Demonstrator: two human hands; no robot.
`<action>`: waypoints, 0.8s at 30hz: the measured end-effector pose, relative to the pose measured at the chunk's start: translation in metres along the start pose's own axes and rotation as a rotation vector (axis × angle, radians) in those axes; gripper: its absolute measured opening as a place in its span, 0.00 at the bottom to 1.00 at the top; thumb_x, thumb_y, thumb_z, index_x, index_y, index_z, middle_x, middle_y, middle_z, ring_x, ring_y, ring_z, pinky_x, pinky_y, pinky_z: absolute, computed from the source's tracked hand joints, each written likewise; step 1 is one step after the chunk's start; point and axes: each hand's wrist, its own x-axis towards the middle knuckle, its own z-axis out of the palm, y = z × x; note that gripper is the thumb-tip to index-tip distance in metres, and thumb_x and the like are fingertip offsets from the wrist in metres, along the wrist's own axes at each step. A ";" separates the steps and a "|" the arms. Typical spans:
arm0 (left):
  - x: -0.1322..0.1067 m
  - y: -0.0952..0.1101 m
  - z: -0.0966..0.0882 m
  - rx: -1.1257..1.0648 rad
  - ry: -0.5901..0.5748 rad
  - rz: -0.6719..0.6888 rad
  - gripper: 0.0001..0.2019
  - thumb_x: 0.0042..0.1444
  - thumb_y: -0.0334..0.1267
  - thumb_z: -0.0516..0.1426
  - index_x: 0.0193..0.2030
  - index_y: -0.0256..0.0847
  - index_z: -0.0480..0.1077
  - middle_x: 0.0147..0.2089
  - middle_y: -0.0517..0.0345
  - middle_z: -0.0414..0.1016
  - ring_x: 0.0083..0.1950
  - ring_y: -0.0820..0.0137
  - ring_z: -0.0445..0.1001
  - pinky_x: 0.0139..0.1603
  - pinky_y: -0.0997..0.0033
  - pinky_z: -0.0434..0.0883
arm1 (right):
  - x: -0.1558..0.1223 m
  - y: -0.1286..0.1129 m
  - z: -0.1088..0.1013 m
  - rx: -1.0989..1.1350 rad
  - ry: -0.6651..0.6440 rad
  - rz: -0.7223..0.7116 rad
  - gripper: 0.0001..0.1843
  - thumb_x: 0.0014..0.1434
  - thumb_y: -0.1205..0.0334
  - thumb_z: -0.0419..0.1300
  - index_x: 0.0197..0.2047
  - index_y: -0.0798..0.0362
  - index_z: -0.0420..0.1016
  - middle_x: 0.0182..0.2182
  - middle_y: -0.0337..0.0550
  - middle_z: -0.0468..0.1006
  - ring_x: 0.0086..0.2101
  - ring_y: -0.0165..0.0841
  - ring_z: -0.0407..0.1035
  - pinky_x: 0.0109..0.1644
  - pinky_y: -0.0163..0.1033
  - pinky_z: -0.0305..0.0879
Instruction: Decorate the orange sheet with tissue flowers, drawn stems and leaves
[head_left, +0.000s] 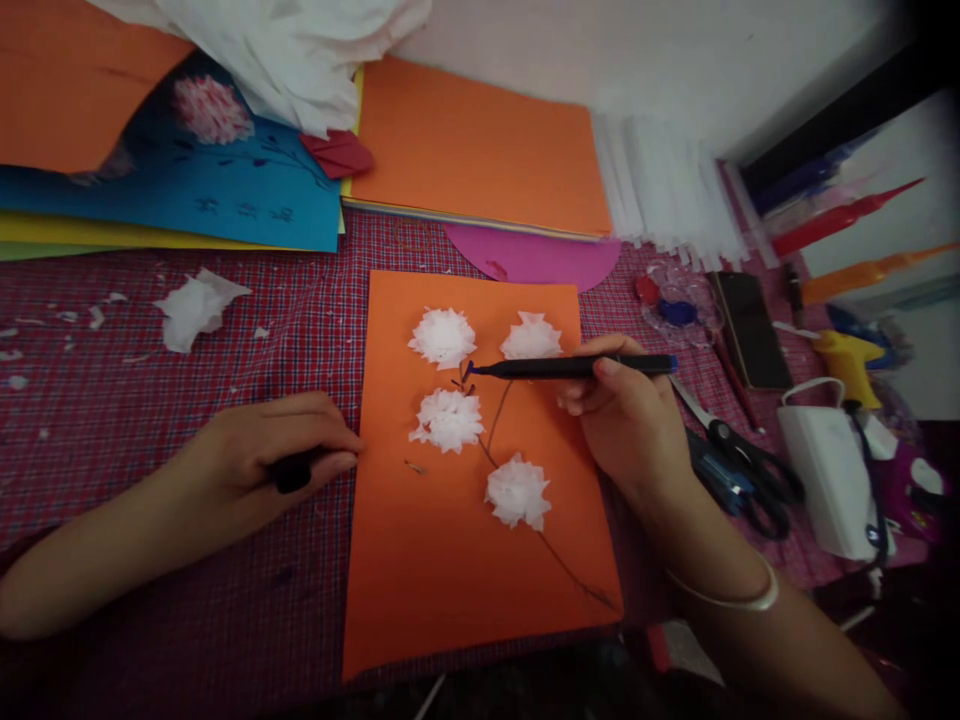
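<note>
Between the fingers of my right hand [630, 420] is a black marker [540, 367] with a blue tip, lying almost level above the orange sheet [427, 580]. Its tip meets small dark strokes just below a white tissue-paper flower [442, 337]. Several such flowers are on the sheet, among them a lower one [517, 491] joined to thin drawn stems [566, 570]. My left hand [292, 445] rests at the sheet's left edge, fingertips touching or almost touching it. Its curled fingers hold a black marker cap [291, 473].
Orange card stock [480, 140] lies at the back beside white paper strips [660, 190]. Scissors [750, 465], a phone [750, 330] and a white adapter box [832, 480] crowd the right side. Crumpled tissue [196, 308] and paper scraps lie left on the checked cloth [300, 300].
</note>
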 end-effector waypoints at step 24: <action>0.001 0.000 -0.001 -0.033 0.016 0.075 0.06 0.66 0.32 0.55 0.40 0.41 0.74 0.36 0.60 0.76 0.36 0.76 0.76 0.36 0.80 0.71 | 0.006 -0.016 -0.016 0.206 -0.055 -0.024 0.11 0.55 0.51 0.67 0.39 0.46 0.78 0.23 0.34 0.75 0.20 0.28 0.66 0.25 0.36 0.66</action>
